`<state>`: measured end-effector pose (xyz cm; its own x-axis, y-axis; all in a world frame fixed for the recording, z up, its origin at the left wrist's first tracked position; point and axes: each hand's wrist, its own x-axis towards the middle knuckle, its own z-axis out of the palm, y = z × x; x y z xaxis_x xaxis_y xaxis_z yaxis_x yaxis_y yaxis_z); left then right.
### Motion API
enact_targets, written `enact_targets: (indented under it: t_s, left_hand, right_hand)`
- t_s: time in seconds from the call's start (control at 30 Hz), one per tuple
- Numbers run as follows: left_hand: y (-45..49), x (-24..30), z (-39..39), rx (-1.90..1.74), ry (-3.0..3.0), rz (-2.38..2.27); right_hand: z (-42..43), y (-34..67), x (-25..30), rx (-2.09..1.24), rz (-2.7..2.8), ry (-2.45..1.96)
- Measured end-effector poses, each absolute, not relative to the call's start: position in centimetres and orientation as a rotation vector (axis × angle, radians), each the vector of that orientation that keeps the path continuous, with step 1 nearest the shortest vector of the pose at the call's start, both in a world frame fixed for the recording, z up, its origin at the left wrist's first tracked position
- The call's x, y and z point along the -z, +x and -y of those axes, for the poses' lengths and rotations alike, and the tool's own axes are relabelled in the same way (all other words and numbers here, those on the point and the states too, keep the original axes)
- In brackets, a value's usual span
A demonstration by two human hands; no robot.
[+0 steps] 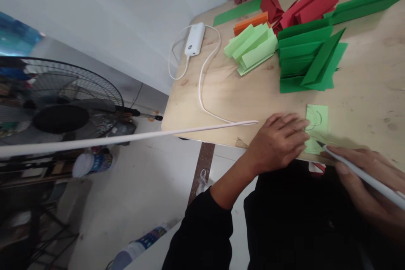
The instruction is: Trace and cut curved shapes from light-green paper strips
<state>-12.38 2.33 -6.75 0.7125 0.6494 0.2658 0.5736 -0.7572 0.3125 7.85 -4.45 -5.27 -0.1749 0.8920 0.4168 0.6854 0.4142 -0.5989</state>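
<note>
A small light green slip of paper [322,124] lies near the table's front edge, with curved pencil-like lines drawn on it. My left hand [280,139] rests flat on the table, its fingertips over the paper's left edge, fingers stretched out and holding nothing. In my right hand [363,177] is a white pen [357,171] with a dark tip. That tip meets the lower part of the paper, just right of my left fingertips.
Folded dark green [303,59], light green [253,46] and red papers [311,6] lie further back. A white power bank [195,39] trails a white cable [202,88] across the table's left side. On the floor at left stands a black fan [60,114].
</note>
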Motion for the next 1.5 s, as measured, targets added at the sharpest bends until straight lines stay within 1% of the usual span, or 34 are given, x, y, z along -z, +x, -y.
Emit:
enact_targets:
  t_s: [0.37,0.63,0.93,1.5]
  left_hand:
    - [-12.4,6.9,-2.3,-0.575,2.697,-0.977]
    - [-12.4,6.8,-2.3,-0.499,2.706,-0.984]
    - [-12.4,6.9,-2.3,-0.571,2.698,-0.985]
    - [-12.4,6.6,-2.3,-0.512,2.684,-0.993]
  right_hand:
    - [4.4,7.8,5.3,-0.362,1.938,-1.298]
    - [4.3,7.7,5.2,-0.372,1.931,-1.287]
    - [4.3,7.7,5.3,-0.388,1.916,-1.252]
    - [4.4,7.8,5.9,-0.29,1.933,-1.301]
